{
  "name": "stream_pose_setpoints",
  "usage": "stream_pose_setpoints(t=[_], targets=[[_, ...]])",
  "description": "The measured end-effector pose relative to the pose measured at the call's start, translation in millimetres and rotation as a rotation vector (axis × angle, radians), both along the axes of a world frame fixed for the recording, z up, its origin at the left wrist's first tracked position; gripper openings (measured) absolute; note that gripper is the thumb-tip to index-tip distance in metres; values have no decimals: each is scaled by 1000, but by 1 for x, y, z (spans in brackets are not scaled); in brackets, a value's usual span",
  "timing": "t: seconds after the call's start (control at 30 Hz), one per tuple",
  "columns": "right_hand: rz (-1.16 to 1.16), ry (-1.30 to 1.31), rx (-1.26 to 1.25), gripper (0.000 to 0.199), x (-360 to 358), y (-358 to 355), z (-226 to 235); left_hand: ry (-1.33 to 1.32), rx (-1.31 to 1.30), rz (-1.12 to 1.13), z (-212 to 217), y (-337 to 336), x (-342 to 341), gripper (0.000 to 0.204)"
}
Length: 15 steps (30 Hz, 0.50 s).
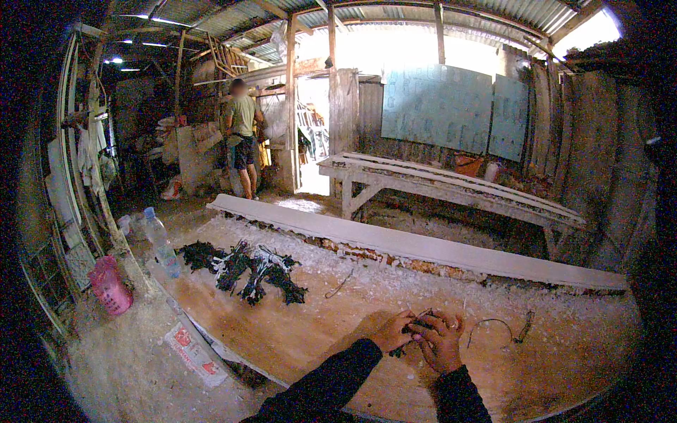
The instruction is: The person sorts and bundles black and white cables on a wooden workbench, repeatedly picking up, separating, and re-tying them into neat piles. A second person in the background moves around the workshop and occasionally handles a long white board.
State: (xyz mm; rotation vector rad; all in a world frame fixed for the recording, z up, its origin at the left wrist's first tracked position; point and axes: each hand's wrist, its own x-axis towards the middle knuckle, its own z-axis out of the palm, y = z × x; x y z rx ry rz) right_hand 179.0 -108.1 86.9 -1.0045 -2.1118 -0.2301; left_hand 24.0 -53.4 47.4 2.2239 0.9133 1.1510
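Observation:
Close together over the near part of the wooden tabletop [317, 331], my left hand [390, 333] and my right hand [440, 347] are closed around a small dark stringy bundle [398, 351]. Fingers cover most of it, so its exact kind cannot be made out. Left of my hands, several black stringy bundles [233, 268] lie in a heap, some with white strands [269, 259] on them. A thin dark strand [486, 321] curls on the wood to the right of my right hand, beside a small dark tangle [524, 328]. Another loose strand [340, 285] rests farther off.
A long pale board [416, 243] borders the table's far side, with white crumbs along it. Past the left edge are a plastic bottle [161, 243], a pink container [111, 285] and a printed sack [195, 352]. Behind stand a bench [451, 185] and a person [243, 127].

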Motion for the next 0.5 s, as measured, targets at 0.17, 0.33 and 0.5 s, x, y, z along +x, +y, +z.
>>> stream_pose_setpoints(t=[0.17, 0.33, 0.5], targets=[[-17, 14, -16, 21, 0, 2, -4, -366, -191, -112, -21, 7, 8, 27], [-51, -3, -7, 20, 1, 2, -3, -119, -129, -113, -36, 18, 3, 27], [-29, 28, -40, 19, -1, -2, 4, -9, 124, 77, -29, 15, 5, 30]])
